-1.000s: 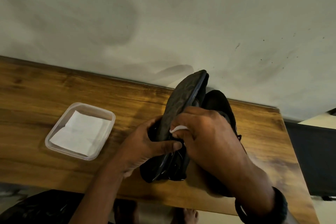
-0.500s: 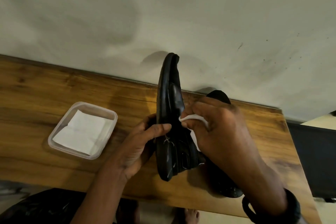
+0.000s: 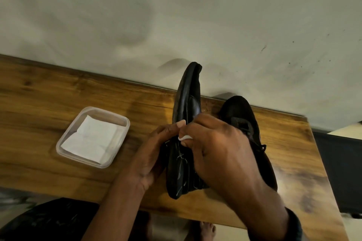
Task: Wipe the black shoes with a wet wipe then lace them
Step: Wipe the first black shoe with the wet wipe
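Here the left hand holds a black shoe up on its side over the middle of the wooden bench, toe pointing at the far edge. The shoe looks dark and a bit shiny, with thin pale scuffs near the heel. The right hand pinches a small white wet wipe against it. The other black shoe lies flat by the far right corner. A clear plastic box of folded white wipes sits left. Behind is a stained pale wall.
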